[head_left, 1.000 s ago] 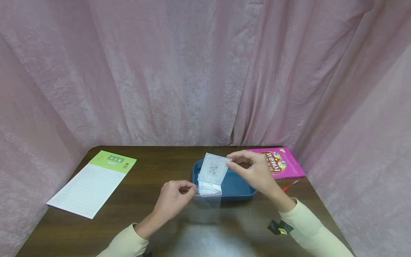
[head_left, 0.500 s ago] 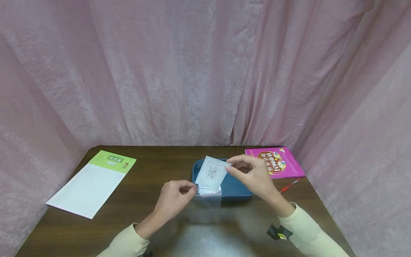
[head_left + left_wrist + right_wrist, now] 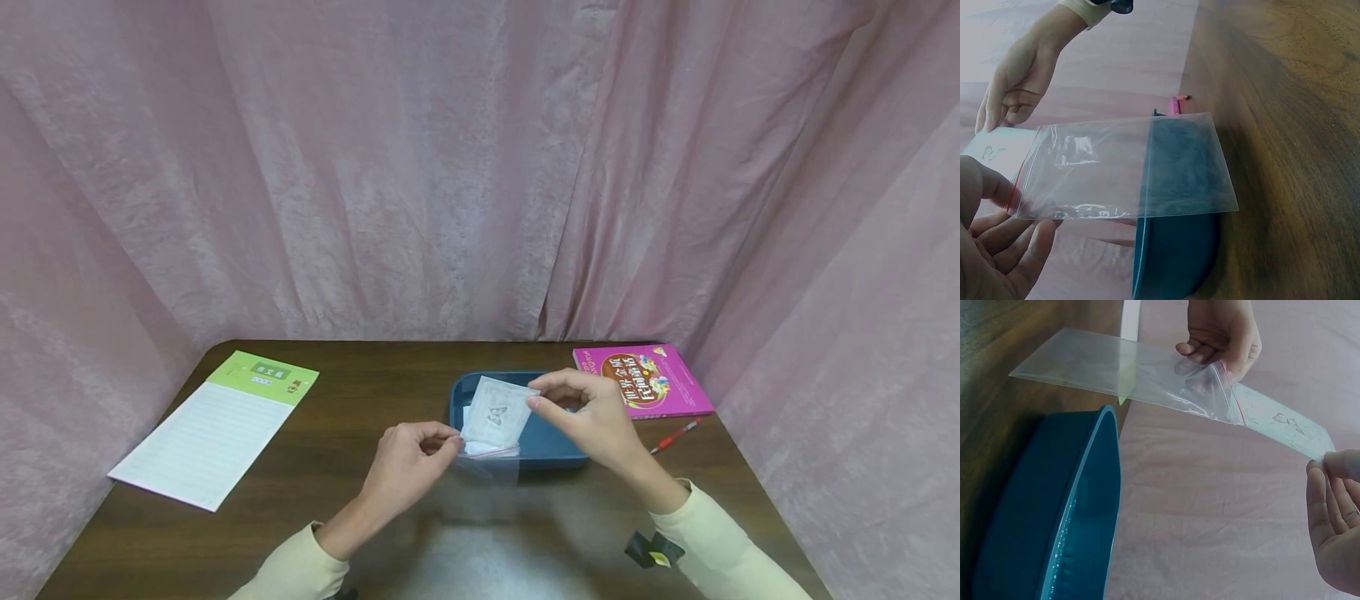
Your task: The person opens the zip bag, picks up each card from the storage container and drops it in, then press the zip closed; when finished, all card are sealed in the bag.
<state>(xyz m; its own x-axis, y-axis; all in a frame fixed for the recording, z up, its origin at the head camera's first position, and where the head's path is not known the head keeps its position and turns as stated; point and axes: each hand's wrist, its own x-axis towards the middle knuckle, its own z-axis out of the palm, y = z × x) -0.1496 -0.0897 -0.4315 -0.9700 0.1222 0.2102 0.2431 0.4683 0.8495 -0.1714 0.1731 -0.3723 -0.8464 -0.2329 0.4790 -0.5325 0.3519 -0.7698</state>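
Held upright over the blue bin (image 3: 551, 437), a clear zip-lock bag (image 3: 1097, 169) with a red line at its mouth hangs from my left hand (image 3: 411, 462). Thumb and fingers pinch one corner of that mouth. My right hand (image 3: 588, 417) pinches the upper right corner of a thin, flat white square (image 3: 497, 412) printed with a grey butterfly. The square's lower edge is at the bag's mouth, as the right wrist view also shows. Below the mouth, the bag looks see-through with nothing in it. Part of something white shows behind the square, in the bin.
A lined writing pad (image 3: 210, 442) with a green header lies at the left of the brown table (image 3: 375, 383). At the back right rests a pink book (image 3: 645, 379), with a red pen (image 3: 675, 436) just in front. Pink curtains (image 3: 420, 183) hang around the table.
My right hand has lowered the white square, bringing its lower edge down to the bag's mouth. The left hand and the bag have stayed nearly in place.
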